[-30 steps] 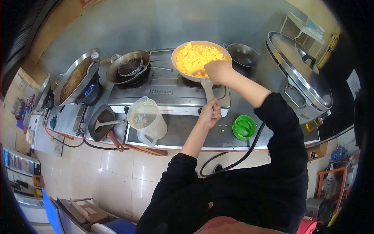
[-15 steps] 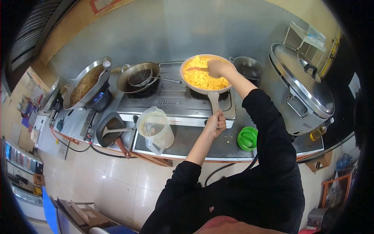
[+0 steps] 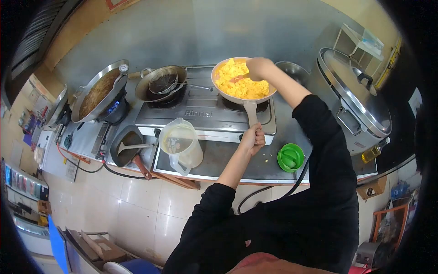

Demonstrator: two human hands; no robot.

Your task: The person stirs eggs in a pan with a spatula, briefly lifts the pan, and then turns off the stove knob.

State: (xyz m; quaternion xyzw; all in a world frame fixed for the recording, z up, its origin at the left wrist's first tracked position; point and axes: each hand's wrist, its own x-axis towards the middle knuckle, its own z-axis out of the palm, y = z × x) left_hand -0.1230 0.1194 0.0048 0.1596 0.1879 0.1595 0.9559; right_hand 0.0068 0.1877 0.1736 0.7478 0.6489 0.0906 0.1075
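My left hand [image 3: 253, 139] is wrapped around the pale handle of a frying pan [image 3: 250, 112] on the right burner of the gas stove [image 3: 198, 130]. Scrambled eggs [image 3: 244, 89], yellow and lumpy, fill much of the pan. Over the pan's far right side, my right hand [image 3: 260, 68] is closed on a spatula [image 3: 237, 79]. Only its brownish end shows, lying in the eggs; the fist hides the rest. Nearest my left hand on the counter are a clear plastic jug [image 3: 185, 153] and a green bowl [image 3: 290, 157] with a green utensil inside.
On the left burner sits a wok [image 3: 142, 91] with a wire strainer [image 3: 163, 83]. Further left are a large pan of brown liquid [image 3: 98, 98] and a dark saucepan [image 3: 121, 150]. A big lidded steel cooker [image 3: 335, 100] and an oil bottle [image 3: 372, 154] stand right.
My right hand has shifted slightly right and up, and the spatula end has moved right through the eggs. My left hand keeps its hold on the handle.
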